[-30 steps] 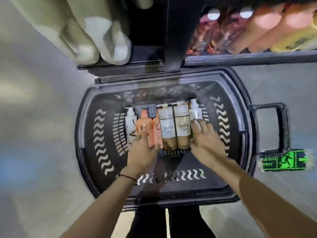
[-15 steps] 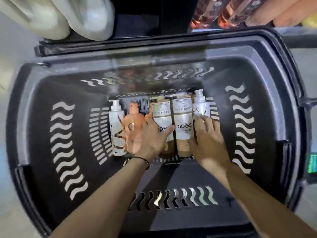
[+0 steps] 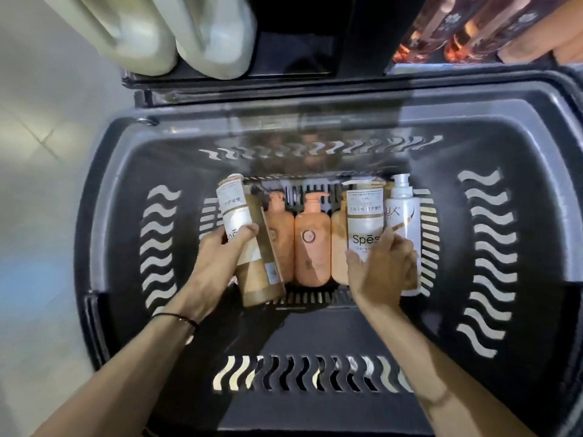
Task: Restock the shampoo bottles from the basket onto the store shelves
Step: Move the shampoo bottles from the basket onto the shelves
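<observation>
I'm looking down into the dark basket, which fills most of the view, with the shampoo bottles lined up along its floor at the far wall.

My left hand is wrapped round a brown-and-white bottle, thumb across the label. The bottle sits above the row, its long axis tipped, cap up and to the left toward the far wall, base toward me.

My right hand is curled round the lower half of the Spes bottle, thumb on one edge, fingers on the other. That bottle lies cap-first toward the far wall.

Just right of it lies a white pump bottle, and between my hands are the orange pump bottles, all with pumps pointing away from me.

One orange bottle is mostly hidden behind the Spes bottle, and my right hand covers the base of the Spes bottle. The shelf stock at the top is cut off and blurred.

A thin band circles my left wrist.
</observation>
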Available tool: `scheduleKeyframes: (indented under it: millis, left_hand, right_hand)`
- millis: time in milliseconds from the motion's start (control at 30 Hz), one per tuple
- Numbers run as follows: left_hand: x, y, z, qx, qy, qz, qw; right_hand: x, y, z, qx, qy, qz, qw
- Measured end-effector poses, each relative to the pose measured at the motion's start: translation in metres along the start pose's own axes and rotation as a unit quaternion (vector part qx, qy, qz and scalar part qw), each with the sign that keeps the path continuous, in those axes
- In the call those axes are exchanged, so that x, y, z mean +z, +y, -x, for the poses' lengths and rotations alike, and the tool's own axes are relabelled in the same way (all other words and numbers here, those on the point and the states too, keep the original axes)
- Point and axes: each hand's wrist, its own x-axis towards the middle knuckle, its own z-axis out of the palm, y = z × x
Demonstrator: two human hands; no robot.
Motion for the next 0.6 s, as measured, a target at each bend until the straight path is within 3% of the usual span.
scheduleKeyframes:
  millis: [133,200,300,400,467,600]
  left_hand:
    - [-0.001,-0.002,-0.002,-0.046,-0.051,0.109,0.992]
    - [0.005,0.001,-0.002,-0.045,-0.061,0.104,0.992]
    - [0.008,0.003,0.002,-0.018,-0.055,0.047,0.997]
    - [0.006,0.009,0.013,-0.011,-0.04,0.003,0.999]
    - [0.005,0.015,0.027,-0.014,-0.037,-0.01,0.999]
    - [-0.002,0.033,0.064,0.006,-0.024,-0.059,0.998]
  right_hand:
    - [0.02,-0.005,-0.001,-0.004,0.04,0.051,0.998]
    - [0.024,-0.012,0.004,-0.038,0.051,0.08,0.995]
    - [0.03,-0.019,0.006,-0.074,0.008,0.074,0.995]
    - [0.02,-0.017,0.004,-0.043,-0.046,-0.068,0.996]
    - [0.002,-0.018,0.01,-0.022,-0.061,-0.183,0.981]
    - [-0.045,-0.02,0.032,-0.011,-0.115,-0.309,0.944]
